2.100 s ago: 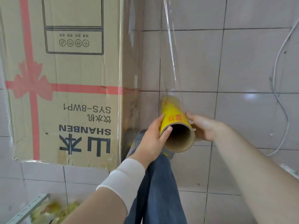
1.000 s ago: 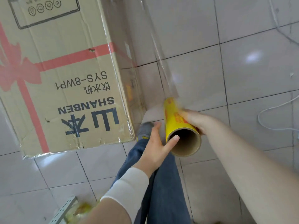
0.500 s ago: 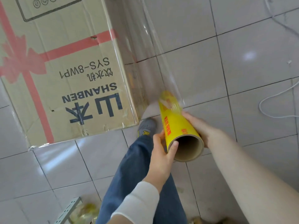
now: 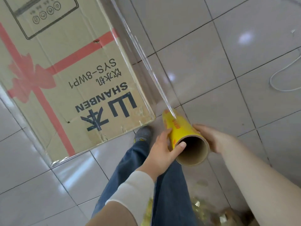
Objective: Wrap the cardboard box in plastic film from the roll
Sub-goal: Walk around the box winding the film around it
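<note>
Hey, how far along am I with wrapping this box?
Done: film already covers the cardboard box on its printed face. In hand: the left hand and right hand hold the yellow roll, with a taut sheet running to the box edge. Left: carrying it round the other sides, which are hidden, then cutting.

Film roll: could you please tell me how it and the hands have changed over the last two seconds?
The roll has come back toward the person, from beside the cardboard box to past its near corner, lengthening the stretched film. Nothing was let go. Unchanged: left hand and right hand grip the roll's near end; the box stands on the floor.
</note>
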The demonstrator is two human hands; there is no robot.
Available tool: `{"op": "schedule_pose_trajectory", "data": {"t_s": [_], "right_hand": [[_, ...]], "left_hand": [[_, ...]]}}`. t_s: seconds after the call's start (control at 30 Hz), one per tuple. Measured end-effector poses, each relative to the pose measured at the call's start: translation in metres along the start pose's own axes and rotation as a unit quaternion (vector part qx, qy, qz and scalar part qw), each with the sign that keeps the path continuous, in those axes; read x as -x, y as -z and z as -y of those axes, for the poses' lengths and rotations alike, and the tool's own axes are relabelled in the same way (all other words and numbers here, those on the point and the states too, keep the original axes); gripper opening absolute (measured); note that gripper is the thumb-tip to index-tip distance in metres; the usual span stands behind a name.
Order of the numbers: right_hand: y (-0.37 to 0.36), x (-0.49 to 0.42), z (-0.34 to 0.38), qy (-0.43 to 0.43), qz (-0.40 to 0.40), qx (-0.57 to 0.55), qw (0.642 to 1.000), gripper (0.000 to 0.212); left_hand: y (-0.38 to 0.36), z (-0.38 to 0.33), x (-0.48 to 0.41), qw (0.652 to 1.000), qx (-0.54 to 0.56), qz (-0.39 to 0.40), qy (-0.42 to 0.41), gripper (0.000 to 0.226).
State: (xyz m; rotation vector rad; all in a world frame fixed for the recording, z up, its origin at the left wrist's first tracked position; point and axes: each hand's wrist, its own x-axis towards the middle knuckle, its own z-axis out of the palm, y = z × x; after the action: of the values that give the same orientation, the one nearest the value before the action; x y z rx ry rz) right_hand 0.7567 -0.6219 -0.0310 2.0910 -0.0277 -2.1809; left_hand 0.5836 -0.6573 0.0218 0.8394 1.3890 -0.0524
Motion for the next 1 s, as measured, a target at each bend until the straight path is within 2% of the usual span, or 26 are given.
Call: {"op": "schedule_pose_trajectory", "data": {"t_s": [0.1, 0.2, 0.23, 0.33, 0.37, 0.43, 0.5, 0.6, 0.7, 0.83, 0.93, 1.0], "right_hand": [[-0.012, -0.007, -0.02, -0.023, 0.021, -0.035, 0.999, 0.056], [-0.028, -0.006, -0.027, 0.0, -0.015, -0.006, 1.0, 0.051], [-0.033, -0.009, -0.03, 0.017, -0.03, 0.015, 0.999, 0.051], [-0.05, -0.007, -0.034, 0.038, -0.052, 0.057, 0.996, 0.051], [-0.055, -0.009, -0.036, 0.04, -0.054, 0.06, 0.996, 0.051], [-0.064, -0.013, -0.038, 0.036, -0.043, 0.067, 0.996, 0.052], [-0.07, -0.011, -0.043, 0.031, -0.017, 0.048, 0.998, 0.053], [-0.074, -0.008, -0.06, -0.012, 0.019, -0.031, 0.999, 0.052], [-0.074, -0.011, -0.085, 0.0, 0.038, -0.125, 0.991, 0.045], [-0.08, -0.014, -0.108, -0.01, 0.054, -0.227, 0.972, 0.048], [-0.089, -0.019, -0.116, -0.045, 0.056, -0.209, 0.975, 0.066], [-0.103, -0.019, -0.115, -0.024, 0.035, -0.154, 0.987, 0.066]], "left_hand": [[-0.015, 0.025, 0.019, 0.997, 0.067, 0.006, 0.035, 0.08], [-0.021, 0.041, 0.029, 0.996, 0.068, 0.03, 0.056, 0.065], [-0.02, 0.045, 0.031, 0.995, 0.066, 0.043, 0.06, 0.071], [-0.01, 0.048, 0.03, 0.996, 0.041, 0.044, 0.07, 0.121], [-0.006, 0.047, 0.028, 0.996, 0.041, 0.044, 0.065, 0.128], [0.004, 0.039, 0.024, 0.998, 0.012, 0.061, 0.03, 0.121], [0.011, 0.036, 0.02, 0.995, -0.056, 0.084, 0.001, 0.101], [0.02, 0.046, 0.02, 0.993, -0.1, 0.055, -0.013, 0.09], [0.016, 0.055, 0.03, 0.996, -0.085, 0.037, -0.003, 0.097], [0.007, 0.072, 0.039, 0.995, -0.087, 0.053, 0.011, 0.097], [0.022, 0.088, 0.039, 0.994, -0.071, 0.082, 0.013, 0.099], [0.033, 0.099, 0.043, 0.986, -0.101, 0.131, 0.009, 0.099]]}}
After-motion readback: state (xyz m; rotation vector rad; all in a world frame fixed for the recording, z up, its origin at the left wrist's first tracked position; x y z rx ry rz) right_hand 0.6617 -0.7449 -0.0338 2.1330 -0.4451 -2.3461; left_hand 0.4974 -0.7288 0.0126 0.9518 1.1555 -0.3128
